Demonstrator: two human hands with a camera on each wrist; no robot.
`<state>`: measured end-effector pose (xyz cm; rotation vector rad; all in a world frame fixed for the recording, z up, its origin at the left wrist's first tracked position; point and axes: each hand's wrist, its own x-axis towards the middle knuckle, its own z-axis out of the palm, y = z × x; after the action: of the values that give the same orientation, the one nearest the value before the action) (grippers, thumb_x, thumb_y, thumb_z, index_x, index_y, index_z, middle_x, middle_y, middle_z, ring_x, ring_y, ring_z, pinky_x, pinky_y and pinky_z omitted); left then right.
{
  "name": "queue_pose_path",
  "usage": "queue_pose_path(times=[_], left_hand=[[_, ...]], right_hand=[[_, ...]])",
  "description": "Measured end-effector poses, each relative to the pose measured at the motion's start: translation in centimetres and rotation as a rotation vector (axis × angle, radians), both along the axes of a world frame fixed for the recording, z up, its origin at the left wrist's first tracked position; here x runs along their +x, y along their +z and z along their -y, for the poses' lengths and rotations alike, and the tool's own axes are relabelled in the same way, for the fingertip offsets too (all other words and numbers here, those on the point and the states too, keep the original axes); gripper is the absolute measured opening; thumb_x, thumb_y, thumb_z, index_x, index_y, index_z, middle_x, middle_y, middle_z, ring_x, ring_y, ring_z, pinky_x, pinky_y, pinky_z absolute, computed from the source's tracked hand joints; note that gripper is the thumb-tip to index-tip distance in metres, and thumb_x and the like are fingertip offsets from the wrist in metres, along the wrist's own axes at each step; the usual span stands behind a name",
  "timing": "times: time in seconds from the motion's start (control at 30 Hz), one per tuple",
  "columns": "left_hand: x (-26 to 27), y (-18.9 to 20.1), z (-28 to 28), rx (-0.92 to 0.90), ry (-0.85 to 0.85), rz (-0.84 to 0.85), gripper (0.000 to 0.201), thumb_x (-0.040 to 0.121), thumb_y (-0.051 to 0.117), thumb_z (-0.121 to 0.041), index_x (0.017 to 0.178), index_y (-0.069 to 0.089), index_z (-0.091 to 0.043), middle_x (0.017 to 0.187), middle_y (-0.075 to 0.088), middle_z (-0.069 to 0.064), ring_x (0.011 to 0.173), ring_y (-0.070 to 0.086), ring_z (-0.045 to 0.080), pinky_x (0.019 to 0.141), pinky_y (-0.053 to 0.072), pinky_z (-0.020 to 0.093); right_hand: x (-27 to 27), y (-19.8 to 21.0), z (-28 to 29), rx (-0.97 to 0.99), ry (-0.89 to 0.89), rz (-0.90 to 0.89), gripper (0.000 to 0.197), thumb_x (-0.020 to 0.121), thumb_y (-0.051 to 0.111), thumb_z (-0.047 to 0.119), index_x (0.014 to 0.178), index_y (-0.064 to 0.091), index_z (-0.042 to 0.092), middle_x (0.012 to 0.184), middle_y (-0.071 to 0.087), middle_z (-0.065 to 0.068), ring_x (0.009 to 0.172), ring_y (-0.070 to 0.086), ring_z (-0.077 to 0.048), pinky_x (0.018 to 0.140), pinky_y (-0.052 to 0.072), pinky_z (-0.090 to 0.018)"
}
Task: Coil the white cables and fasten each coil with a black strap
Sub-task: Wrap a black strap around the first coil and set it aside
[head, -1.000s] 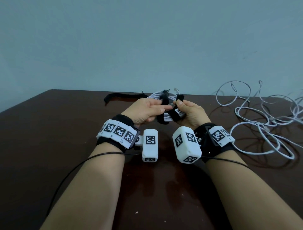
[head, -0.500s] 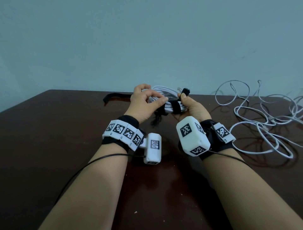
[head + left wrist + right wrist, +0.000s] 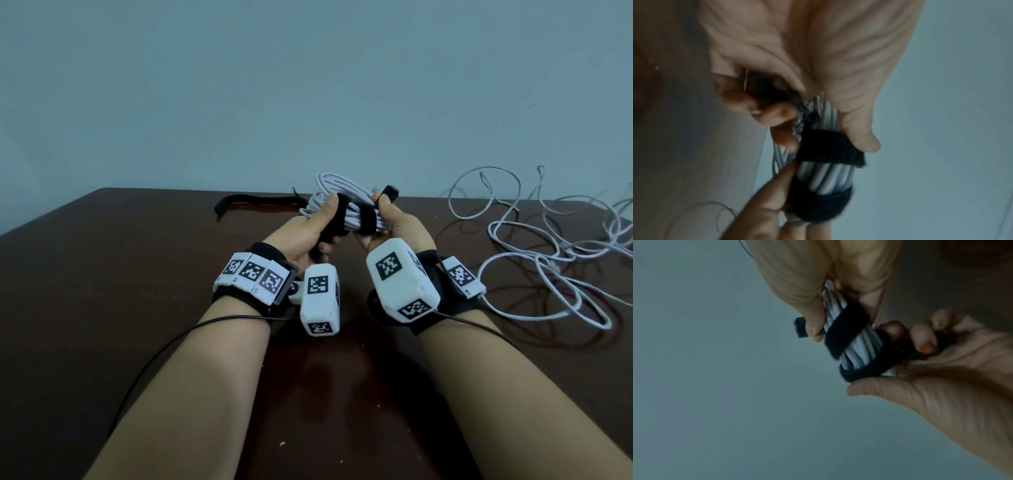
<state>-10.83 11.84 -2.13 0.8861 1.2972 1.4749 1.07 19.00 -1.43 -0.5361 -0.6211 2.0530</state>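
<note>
Both hands hold a white cable coil (image 3: 337, 186) up above the dark table (image 3: 137, 274). A black strap (image 3: 365, 219) runs round the bundle in two turns. My left hand (image 3: 322, 222) grips the strap, thumb on the left turn (image 3: 830, 149) and fingers curled over dark strap material beneath. My right hand (image 3: 383, 219) grips the coil (image 3: 857, 350), and its thumb pins the strap's free end (image 3: 800, 327), which sticks up past the thumb. Bare cable strands (image 3: 826, 177) show between the two turns.
A second black strap (image 3: 253, 199) lies on the table at the back left. A loose tangle of white cable (image 3: 548, 246) spreads over the right side of the table. A thin black wire (image 3: 164, 346) runs from the left wrist band. A pale wall stands behind.
The coil has risen off the table in both hands. My left hand has carried the strap round the bundle and now grips it from below. The right thumb stays on the strap's end.
</note>
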Motion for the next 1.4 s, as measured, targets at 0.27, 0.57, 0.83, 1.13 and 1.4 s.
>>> queue_pose_path(times=[0.27,0.57,0.83,1.13,1.4], left_hand=[[-0.4,-0.3,-0.3,0.04,-0.076,-0.366,0.038,0.098,0.044,-0.034,0.067,0.05,-0.012,0.043,0.028,-0.01,0.036,0.02,0.002,0.038,0.016,0.014],[0.1,2.0,1.1,0.328,-0.261,-0.308,0.047,0.092,0.048,-0.014,0.048,0.06,-0.018,0.049,0.051,-0.01,0.04,0.032,0.0,0.044,0.025,0.011],[0.1,3.5,1.0,0.38,-0.029,-0.939,0.032,0.094,0.053,-0.027,0.063,0.06,-0.023,0.077,0.047,-0.008,0.073,0.049,-0.003,0.078,0.035,0.009],[-0.7,2.2,1.5,0.265,0.077,-0.673,0.023,0.095,0.053,-0.026,0.083,0.072,-0.018,0.079,0.07,-0.018,0.073,0.063,-0.009,0.071,0.046,0.006],[-0.9,1.9,1.6,0.279,0.015,-0.701,0.036,0.076,0.075,-0.01,0.109,0.066,-0.02,0.092,0.067,-0.013,0.077,0.061,-0.014,0.076,0.044,0.004]], right_hand=[[1.0,-1.4,-2.6,0.06,-0.157,0.206,0.016,0.09,0.061,0.024,0.078,0.065,0.015,0.073,0.069,-0.003,0.062,0.066,-0.015,0.066,0.057,-0.032],[0.8,-1.8,-2.0,0.17,-0.392,0.328,0.037,0.086,0.066,0.015,0.118,0.06,-0.004,0.112,0.066,-0.018,0.097,0.065,-0.028,0.077,0.055,-0.032],[-0.5,-1.7,0.5,0.466,-0.255,0.271,0.013,0.089,0.058,0.003,0.08,0.067,0.005,0.074,0.063,-0.013,0.067,0.058,-0.021,0.069,0.051,-0.032],[-0.6,-0.7,1.3,0.358,-0.028,0.151,0.012,0.091,0.054,0.005,0.094,0.064,-0.002,0.084,0.065,-0.013,0.074,0.063,-0.021,0.06,0.057,-0.028],[0.0,-0.4,0.9,0.264,-0.024,0.129,0.015,0.093,0.054,0.009,0.098,0.063,-0.001,0.089,0.064,-0.015,0.08,0.062,-0.024,0.075,0.057,-0.035]])
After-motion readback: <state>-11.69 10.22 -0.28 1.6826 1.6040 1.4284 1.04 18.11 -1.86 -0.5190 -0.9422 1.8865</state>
